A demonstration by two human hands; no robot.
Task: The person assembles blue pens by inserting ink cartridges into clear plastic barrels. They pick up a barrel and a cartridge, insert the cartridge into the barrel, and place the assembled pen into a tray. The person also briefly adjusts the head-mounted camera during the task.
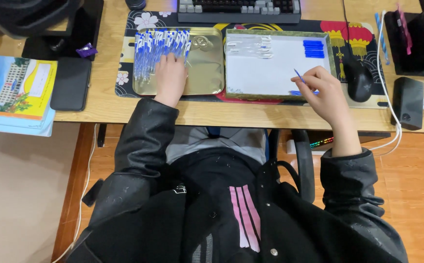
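Mostly unsorted, pens point(161, 51) lay under the flat, empty left hand point(170, 78); the right hand point(321, 92) pinched a blue refill point(299, 76).

The gold tray point(207, 73) looks like shiny metal. The pens point(156, 48) in it look like clear and blue plastic. The other tray point(270, 68) has white, dull paper inside. The desk point(109, 107) is smooth, pale wood.
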